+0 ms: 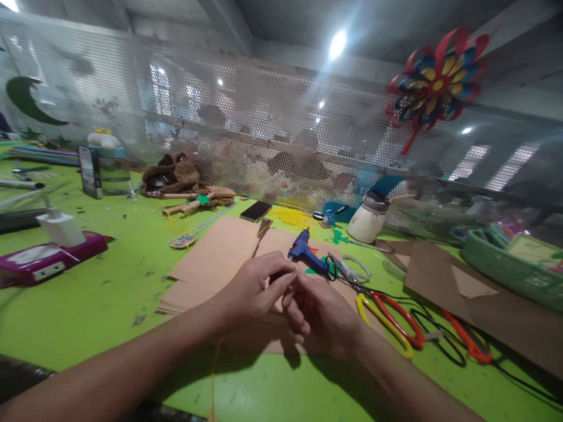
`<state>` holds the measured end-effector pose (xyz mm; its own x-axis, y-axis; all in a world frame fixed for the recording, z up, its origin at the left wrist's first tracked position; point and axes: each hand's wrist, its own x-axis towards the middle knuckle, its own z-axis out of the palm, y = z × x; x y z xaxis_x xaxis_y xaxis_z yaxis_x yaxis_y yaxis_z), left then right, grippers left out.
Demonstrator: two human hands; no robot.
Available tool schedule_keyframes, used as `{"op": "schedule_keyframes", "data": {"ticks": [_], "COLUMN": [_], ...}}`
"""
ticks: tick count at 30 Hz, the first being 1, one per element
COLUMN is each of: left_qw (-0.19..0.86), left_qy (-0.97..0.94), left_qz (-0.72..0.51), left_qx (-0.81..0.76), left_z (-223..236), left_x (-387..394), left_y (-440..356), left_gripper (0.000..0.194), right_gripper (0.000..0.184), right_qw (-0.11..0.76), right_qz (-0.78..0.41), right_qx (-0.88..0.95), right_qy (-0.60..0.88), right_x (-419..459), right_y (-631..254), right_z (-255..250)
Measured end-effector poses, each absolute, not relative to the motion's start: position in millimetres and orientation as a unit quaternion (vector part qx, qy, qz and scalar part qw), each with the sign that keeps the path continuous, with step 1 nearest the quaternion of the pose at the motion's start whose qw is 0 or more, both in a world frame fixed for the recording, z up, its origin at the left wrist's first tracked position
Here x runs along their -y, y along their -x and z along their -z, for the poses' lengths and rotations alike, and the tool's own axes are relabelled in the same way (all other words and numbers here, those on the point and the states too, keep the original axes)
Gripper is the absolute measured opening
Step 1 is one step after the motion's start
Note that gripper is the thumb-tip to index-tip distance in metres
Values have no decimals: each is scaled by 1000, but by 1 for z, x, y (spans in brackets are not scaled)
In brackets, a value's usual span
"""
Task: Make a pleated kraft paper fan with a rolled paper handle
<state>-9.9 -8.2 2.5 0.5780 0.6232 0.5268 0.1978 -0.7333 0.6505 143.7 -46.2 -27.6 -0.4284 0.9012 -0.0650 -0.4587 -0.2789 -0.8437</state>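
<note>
My left hand (257,284) and my right hand (328,310) meet at the fingertips above a stack of brown paper sheets (211,249). Both pinch closed; whatever sits between the fingers is too small or hidden to make out. A thin yellow thread (214,375) hangs over the table edge below my left wrist, and a strand crosses the paper. Just beyond my fingertips lies a blue glue gun (303,249). To the right of my right hand are scissors with yellow and red handles (400,319).
On the green table (118,252) stand a purple power strip (88,249), a phone (255,211), a pile of yellow thread (290,217) and a white jar (368,220). Brown cardboard (433,281) and a green basket (505,269) occupy the right. Black cord runs beside the scissors.
</note>
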Motion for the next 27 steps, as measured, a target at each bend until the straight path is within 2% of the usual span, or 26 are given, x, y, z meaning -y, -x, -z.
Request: {"op": "schedule_keyframes", "data": {"ticks": [16, 24, 27], "left_qw": [257, 380, 407], "left_qy": [-848, -799, -785], "left_qz": [-404, -389, -383], "left_qx": [-228, -257, -266], "left_z": [-8, -11, -11], "left_x": [13, 15, 12], "left_y": [12, 11, 12], "left_gripper": [18, 21, 18], "right_gripper": [57, 46, 49], "right_qw": [378, 369, 370], "right_qz": [-803, -823, -813], "right_qx": [407, 404, 423], "right_qy": [215, 150, 153], "right_x": [44, 41, 46], "right_y": [-147, -150, -148], "right_z": [36, 41, 39]}}
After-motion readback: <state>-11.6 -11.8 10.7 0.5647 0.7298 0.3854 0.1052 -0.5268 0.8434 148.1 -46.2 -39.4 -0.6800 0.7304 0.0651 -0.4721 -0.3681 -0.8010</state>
